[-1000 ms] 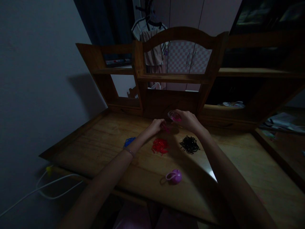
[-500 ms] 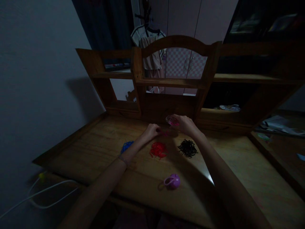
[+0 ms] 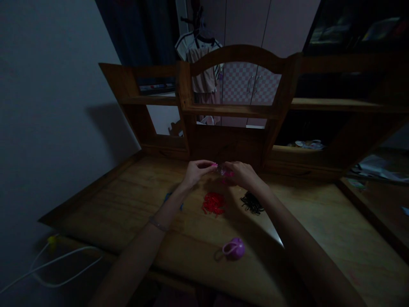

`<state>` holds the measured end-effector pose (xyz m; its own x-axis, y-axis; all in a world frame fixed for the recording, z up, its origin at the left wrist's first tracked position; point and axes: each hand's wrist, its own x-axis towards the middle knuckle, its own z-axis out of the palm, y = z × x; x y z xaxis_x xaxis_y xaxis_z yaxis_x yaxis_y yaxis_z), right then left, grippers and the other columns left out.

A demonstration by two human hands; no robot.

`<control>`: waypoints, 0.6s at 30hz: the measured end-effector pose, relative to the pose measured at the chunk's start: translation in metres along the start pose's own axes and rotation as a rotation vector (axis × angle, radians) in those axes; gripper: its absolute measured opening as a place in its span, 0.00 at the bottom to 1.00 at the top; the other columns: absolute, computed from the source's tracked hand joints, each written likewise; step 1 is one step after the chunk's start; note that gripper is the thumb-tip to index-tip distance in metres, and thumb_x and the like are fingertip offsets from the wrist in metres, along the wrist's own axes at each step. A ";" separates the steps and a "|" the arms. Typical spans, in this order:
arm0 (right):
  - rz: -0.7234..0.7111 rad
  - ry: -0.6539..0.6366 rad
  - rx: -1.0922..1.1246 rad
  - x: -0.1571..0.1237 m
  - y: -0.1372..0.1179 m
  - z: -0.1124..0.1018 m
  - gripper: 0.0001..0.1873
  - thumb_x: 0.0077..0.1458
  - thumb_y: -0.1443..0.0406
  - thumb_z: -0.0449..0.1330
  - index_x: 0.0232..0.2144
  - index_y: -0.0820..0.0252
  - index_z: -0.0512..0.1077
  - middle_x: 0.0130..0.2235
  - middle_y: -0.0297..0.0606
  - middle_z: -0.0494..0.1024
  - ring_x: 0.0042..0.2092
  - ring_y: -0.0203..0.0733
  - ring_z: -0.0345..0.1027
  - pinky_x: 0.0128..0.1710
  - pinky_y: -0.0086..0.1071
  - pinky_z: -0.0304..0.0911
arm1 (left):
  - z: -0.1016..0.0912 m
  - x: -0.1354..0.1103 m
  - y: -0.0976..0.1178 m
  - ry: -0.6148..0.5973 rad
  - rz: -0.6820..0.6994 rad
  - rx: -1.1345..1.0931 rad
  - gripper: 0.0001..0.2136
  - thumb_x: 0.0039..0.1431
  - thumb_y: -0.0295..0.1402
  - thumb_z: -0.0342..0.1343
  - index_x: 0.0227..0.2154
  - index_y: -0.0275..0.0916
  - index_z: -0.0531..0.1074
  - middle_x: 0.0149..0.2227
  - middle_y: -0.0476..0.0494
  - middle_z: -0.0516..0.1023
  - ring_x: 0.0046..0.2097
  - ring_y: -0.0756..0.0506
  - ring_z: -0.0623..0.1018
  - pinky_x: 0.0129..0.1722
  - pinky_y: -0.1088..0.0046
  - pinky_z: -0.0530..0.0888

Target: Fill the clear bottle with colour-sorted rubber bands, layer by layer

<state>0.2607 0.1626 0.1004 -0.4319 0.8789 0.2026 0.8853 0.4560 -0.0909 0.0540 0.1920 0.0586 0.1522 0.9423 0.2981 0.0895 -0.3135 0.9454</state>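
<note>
Both my hands meet above the far middle of the wooden desk (image 3: 319,230). My right hand (image 3: 242,174) grips a small clear container (image 3: 223,171) with pink things in it. My left hand (image 3: 196,170) is pinched at the container's mouth, holding a small pink elastic (image 3: 214,165). Below them lie a red pile of small elastics (image 3: 213,203), a black pile (image 3: 251,202) partly hidden by my right forearm, and a blue pile (image 3: 167,197) mostly hidden behind my left forearm. A purple cap with a loop (image 3: 234,249) lies nearer to me.
A wooden hutch with shelves (image 3: 236,106) rises at the desk's back edge. Papers lie on the shelf at the right (image 3: 373,164). A white cable with a yellow plug (image 3: 51,241) hangs off the desk's left side, beside a grey wall.
My left hand rose from the desk to the container's mouth with a pink elastic. My right hand lowered the container and shifted left to meet it. The view shifted slightly.
</note>
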 end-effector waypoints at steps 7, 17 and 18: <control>-0.042 0.025 -0.031 -0.001 -0.006 0.000 0.19 0.56 0.59 0.60 0.50 0.52 0.70 0.44 0.40 0.79 0.45 0.46 0.71 0.36 0.30 0.57 | 0.007 -0.007 0.008 -0.047 0.104 0.111 0.14 0.48 0.39 0.67 0.33 0.35 0.80 0.35 0.40 0.82 0.39 0.43 0.80 0.43 0.68 0.75; -0.057 0.017 -0.031 -0.001 -0.006 0.003 0.20 0.54 0.56 0.62 0.49 0.51 0.70 0.43 0.40 0.79 0.44 0.47 0.72 0.34 0.30 0.55 | 0.011 -0.007 0.002 0.105 0.255 0.331 0.07 0.47 0.36 0.67 0.27 0.40 0.80 0.29 0.47 0.79 0.34 0.47 0.77 0.37 0.72 0.72; -0.057 0.018 -0.034 0.000 -0.006 0.004 0.21 0.54 0.55 0.62 0.49 0.52 0.69 0.44 0.40 0.79 0.45 0.47 0.72 0.34 0.30 0.56 | 0.010 -0.007 0.001 0.114 0.271 0.359 0.05 0.48 0.36 0.67 0.27 0.41 0.80 0.30 0.47 0.79 0.35 0.47 0.77 0.38 0.72 0.72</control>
<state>0.2551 0.1602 0.0972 -0.4792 0.8487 0.2237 0.8647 0.5003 -0.0455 0.0632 0.1839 0.0558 0.1097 0.8212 0.5599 0.3996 -0.5522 0.7317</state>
